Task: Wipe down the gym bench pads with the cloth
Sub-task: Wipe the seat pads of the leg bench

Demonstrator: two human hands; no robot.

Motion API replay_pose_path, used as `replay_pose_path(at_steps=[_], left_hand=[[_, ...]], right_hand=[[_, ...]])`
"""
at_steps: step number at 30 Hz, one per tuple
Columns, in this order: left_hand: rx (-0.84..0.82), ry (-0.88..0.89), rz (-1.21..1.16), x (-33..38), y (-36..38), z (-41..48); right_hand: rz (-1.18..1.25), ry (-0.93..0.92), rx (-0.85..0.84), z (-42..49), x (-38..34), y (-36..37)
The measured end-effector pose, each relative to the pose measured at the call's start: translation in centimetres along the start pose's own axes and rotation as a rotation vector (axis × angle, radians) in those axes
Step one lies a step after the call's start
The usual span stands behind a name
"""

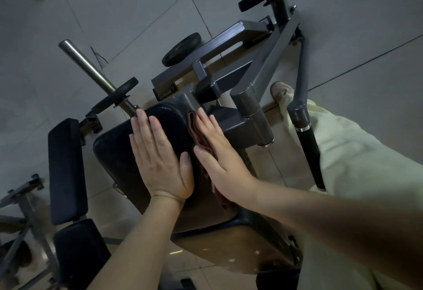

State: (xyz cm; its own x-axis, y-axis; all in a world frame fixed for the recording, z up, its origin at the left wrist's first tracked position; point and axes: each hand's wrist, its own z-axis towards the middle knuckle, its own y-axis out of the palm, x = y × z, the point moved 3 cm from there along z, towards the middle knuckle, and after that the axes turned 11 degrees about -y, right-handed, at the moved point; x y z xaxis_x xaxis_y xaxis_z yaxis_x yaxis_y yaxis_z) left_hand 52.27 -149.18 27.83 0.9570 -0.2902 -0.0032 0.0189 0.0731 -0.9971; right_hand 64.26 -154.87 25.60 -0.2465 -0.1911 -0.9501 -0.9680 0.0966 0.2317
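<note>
A black padded bench pad (116, 152) fills the middle of the view, tilted on its grey metal frame. My left hand (158, 159) lies flat on the pad with straight fingers pointing away from me. My right hand (217, 154) presses a folded brown cloth (194, 127) against the pad's right edge, fingers straight. Most of the cloth is hidden under that hand; a strip shows beside the fingers and a bit below the wrist.
A second long black pad (66, 170) and another below it (80, 250) stand at the left. A steel bar (91, 69) with black weight plates (119, 95) juts up left. Grey frame arms (249, 104) and a black handle (309, 147) lie at the right, beside my pale trouser leg (366, 175).
</note>
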Motion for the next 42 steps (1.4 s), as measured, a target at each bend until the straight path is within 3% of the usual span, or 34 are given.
replay_pose_path(at_steps=[5, 12, 21, 28, 36, 42], left_hand=[[0.006, -0.007, -0.012, -0.1, 0.0, 0.0], [-0.005, -0.003, 0.023, -0.1, -0.2, 0.0], [-0.012, 0.006, 0.031, 0.0, -0.3, 0.1], [-0.039, 0.004, 0.003, 0.0, -0.3, 0.2], [-0.026, 0.001, -0.049, -0.4, -0.1, 0.0], [-0.034, -0.008, -0.014, -0.1, -0.1, -0.1]], right_hand=[[0.002, -0.016, 0.032, 5.9, -1.9, -0.3], [0.01, 0.04, -0.035, -3.5, 0.3, 0.1], [0.023, 0.081, -0.021, 4.2, -0.9, -0.7], [0.041, 0.124, -0.118, -1.4, -0.5, -0.5], [-0.044, 0.063, -0.078, 6.7, -1.9, -0.8], [0.034, 0.069, -0.099, 3.6, -1.1, -1.0]])
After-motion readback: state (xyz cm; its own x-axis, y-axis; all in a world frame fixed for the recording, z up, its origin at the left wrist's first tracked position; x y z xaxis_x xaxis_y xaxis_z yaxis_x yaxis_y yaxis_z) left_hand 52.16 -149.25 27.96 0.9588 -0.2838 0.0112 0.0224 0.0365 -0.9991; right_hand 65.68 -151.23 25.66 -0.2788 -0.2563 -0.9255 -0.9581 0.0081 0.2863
